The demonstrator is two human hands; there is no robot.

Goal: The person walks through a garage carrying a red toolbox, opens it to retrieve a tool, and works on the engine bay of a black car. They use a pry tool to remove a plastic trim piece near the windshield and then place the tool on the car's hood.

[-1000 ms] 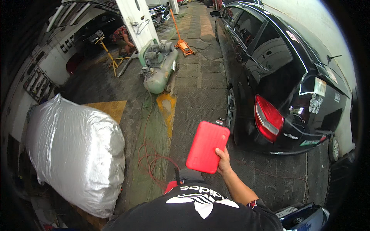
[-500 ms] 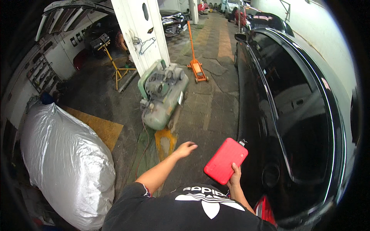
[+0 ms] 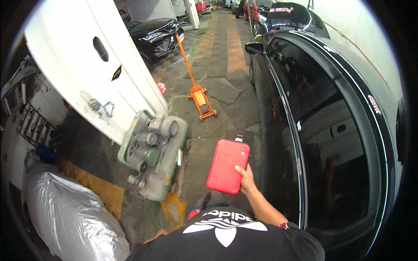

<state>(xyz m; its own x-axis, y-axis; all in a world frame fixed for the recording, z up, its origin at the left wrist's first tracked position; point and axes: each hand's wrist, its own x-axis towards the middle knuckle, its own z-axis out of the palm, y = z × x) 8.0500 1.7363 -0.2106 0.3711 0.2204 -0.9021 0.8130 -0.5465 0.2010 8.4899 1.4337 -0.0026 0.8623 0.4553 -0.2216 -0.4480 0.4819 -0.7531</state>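
My right hand (image 3: 247,177) is closed on the side of a flat red rectangular case (image 3: 228,167), thumb on top and fingers hidden beneath. The case has rounded corners and a ribbed face. At its far right corner a small dark and silvery piece (image 3: 239,138) sticks out; I cannot tell what it is. I hold the case in front of my body, left of the black car (image 3: 278,143). Of my left arm only a bit shows at the lower edge, and the hand itself is out of sight.
A dusty green air compressor (image 3: 154,161) stands left, against a white pillar (image 3: 82,56). Ahead is an orange floor jack (image 3: 201,102) with its handle raised. A silver-covered bulky shape (image 3: 74,217) sits at lower left. Another black car (image 3: 159,39) is parked beyond the pillar.
My left hand has dropped out of view. The red case in my right hand has shifted left and up in the picture. The compressor, jack and pillar now appear nearer.
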